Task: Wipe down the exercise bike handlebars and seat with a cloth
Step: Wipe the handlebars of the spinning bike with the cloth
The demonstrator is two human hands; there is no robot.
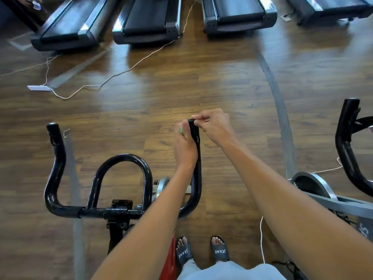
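Observation:
The bike's black handlebars stand below me, with a centre loop and two upturned horns. Both hands are at the tip of the right horn. My left hand is curled against the horn's left side, and a small bit of green cloth shows between its fingers. The fingertips of my right hand pinch the horn's top end from the right. The seat is out of view.
Several treadmills line the far side of the wooden floor. White cables trail across it. A second bike's handlebar and flywheel stand at the right. My feet in black slippers are beside the bike.

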